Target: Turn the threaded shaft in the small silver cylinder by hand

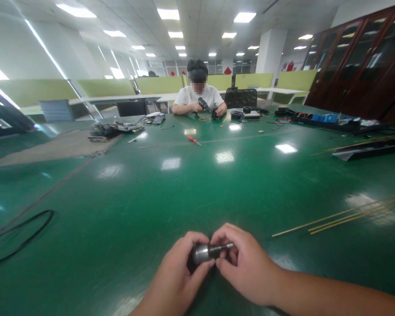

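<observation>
Close in front of me, just above the green table, is a metal cylindrical part (202,253) with a thick shiny body, a dark ribbed section like a spring and a thin tip pointing right. My left hand (184,263) wraps its fingers and thumb around the thick end. From the other side, my right hand (242,261) has its fingers curled around the ribbed section and the thin tip. The fingertips of both hands nearly meet. What exactly the part is I cannot make out, and its left end is partly hidden by my left hand.
Thin brass-coloured rods (355,216) lie at the right, a black cable (29,237) at the left. Farther off are a red screwdriver (192,140), a pile of parts (113,129) and black trays (349,125). A person (199,94) across the table holds a power drill (204,104).
</observation>
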Available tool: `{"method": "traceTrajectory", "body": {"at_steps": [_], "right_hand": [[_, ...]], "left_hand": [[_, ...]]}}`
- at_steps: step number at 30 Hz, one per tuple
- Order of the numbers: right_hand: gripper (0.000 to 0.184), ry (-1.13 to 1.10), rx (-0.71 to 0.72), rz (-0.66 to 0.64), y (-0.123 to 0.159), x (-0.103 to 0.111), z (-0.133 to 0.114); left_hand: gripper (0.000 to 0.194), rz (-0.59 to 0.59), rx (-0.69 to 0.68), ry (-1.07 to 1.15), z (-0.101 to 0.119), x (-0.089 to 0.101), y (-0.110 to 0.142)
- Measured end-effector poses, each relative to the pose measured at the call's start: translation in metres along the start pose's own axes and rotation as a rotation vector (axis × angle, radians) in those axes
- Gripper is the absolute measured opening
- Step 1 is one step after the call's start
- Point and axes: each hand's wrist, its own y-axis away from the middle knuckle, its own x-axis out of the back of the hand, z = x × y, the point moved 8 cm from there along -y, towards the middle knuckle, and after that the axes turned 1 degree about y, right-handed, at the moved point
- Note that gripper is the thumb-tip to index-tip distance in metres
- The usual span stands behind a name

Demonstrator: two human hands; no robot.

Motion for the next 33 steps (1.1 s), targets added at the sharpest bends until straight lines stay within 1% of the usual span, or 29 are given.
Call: {"method": "traceTrajectory", "body": {"at_steps": [3, 7, 13, 19, 26, 33], "right_hand": [[0.026, -0.033, -0.029, -0.008, 0.000, 0.000, 0.001], [0.021, -0.080, -0.083, -0.008, -0.001, 0.000, 0.004], [0.014, -0.121, -0.123, 0.000, -0.002, 0.001, 0.006], [0.012, -0.150, -0.176, -0.020, -0.002, -0.001, 0.012], [0.006, -0.191, -0.189, -0.035, -0.003, -0.001, 0.013], [0.005, -0.233, -0.207, -0.037, -0.004, -0.002, 0.016]], "left_hand": [[0.017, -0.014, 0.015, 0.002, 0.000, -0.001, 0.000], [0.015, -0.001, 0.035, 0.005, 0.000, -0.001, 0.000], [0.016, 0.020, 0.016, 0.001, -0.001, 0.000, -0.002], [0.017, 0.018, -0.020, -0.027, 0.000, 0.000, 0.002], [0.014, 0.004, -0.035, -0.039, 0.006, 0.001, 0.001], [0.012, 0.006, -0.030, -0.028, 0.009, 0.002, -0.001]]}}
